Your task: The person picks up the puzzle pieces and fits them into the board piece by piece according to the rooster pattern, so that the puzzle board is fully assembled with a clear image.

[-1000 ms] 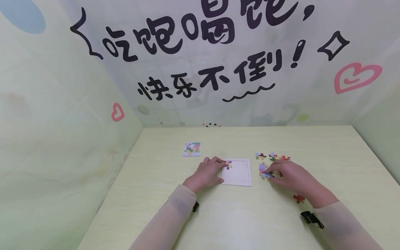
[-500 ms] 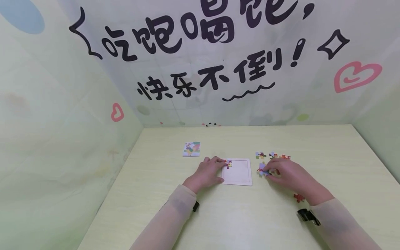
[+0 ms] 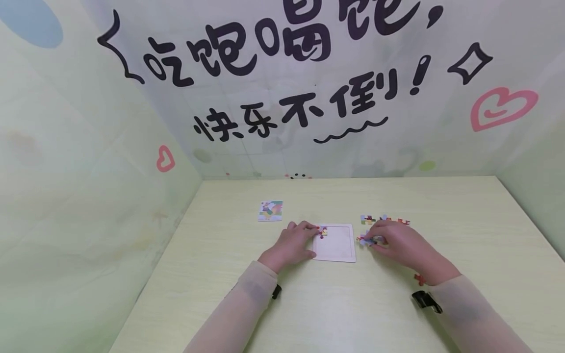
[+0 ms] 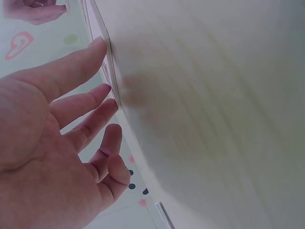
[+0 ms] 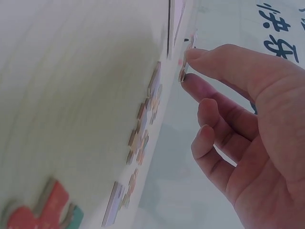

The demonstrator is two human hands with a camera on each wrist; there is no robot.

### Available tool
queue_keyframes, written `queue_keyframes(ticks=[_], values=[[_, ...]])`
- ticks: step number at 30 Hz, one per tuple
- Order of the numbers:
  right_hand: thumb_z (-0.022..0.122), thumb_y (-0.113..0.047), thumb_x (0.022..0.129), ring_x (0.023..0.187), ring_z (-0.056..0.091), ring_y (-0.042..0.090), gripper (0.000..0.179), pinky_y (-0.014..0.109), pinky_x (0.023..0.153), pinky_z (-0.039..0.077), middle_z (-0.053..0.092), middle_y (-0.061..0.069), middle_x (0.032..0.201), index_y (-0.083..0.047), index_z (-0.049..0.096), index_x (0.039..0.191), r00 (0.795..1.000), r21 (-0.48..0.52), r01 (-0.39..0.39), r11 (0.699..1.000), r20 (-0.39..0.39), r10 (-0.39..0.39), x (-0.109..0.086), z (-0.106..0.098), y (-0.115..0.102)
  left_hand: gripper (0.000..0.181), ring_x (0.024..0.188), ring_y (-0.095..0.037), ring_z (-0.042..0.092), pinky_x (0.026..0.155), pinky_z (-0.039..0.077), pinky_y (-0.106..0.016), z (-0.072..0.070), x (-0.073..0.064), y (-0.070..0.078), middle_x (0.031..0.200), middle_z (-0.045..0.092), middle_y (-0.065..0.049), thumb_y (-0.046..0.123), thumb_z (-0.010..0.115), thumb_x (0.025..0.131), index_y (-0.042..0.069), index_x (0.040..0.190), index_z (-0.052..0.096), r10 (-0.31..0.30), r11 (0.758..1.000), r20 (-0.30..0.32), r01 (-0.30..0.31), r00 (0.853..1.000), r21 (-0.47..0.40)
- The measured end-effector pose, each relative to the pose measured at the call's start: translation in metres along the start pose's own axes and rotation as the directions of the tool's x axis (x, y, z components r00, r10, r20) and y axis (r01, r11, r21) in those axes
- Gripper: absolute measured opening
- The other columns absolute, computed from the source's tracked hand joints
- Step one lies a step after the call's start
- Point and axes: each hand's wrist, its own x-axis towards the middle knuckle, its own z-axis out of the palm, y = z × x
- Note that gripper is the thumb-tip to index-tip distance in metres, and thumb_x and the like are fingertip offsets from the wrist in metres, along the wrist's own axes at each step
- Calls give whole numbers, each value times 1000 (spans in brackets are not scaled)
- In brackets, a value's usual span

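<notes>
In the head view, a square white puzzle tray (image 3: 339,247) lies mid-table, with a small puzzle piece (image 3: 324,232) in its upper left corner. My left hand (image 3: 289,246) rests at the tray's left edge; its thumb and fingertips touch the rim, spread apart and not curled round it. To the right of the tray, my right hand (image 3: 402,247) holds a bluish jigsaw piece (image 3: 364,239) low over the table. The right wrist view shows that jigsaw piece (image 5: 183,72) pinched between thumb and index finger, the other fingers loosely bent.
Several loose puzzle pieces (image 3: 368,219) lie right of the tray, partly hidden by the right hand. A red piece (image 3: 419,279) lies nearer, by the right wrist. A square picture card (image 3: 270,211) lies at the back left. A printed cloth wall (image 3: 273,157) stands behind the table.
My right hand has moved left toward the tray, carrying the bluish jigsaw piece away from the other pieces. The left hand and the tray have stayed in place.
</notes>
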Motion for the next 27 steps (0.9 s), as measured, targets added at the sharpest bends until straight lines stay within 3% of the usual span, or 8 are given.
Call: queue_keyframes(ticks=[4,12,20,27], values=[[85,-9,82,73,58,8,19,24,67,51,74,-1,102,-15,83,99,1000,-14,31,999,-2,-31,6,3,-2,68,126,-25,46,101,44,-40,0,0,0,154,51,5,32,82,89,24,151,55,3,1000,-3,-3,1000,4],[84,-7,83,81,68,12,19,26,70,54,73,-2,101,-14,83,100,998,6,62,998,-4,-62,18,10,-6,66,127,-26,46,104,44,-42,0,0,0,153,51,4,32,81,90,23,151,55,3,1000,-2,-3,1000,-1],[81,-7,85,74,58,6,18,24,67,50,72,-2,104,-14,83,102,998,10,34,999,43,-34,31,16,-11,66,129,-26,45,108,42,-43,-1,0,1,154,50,4,31,81,91,22,151,55,-7,1000,1,7,1000,-19],[82,-8,86,91,69,18,15,39,81,59,73,-1,103,-13,83,100,998,-14,27,1000,57,-26,44,24,-15,67,129,-26,46,107,42,-43,-1,0,1,154,50,3,32,81,90,21,151,55,-6,1000,4,6,1000,-21]])
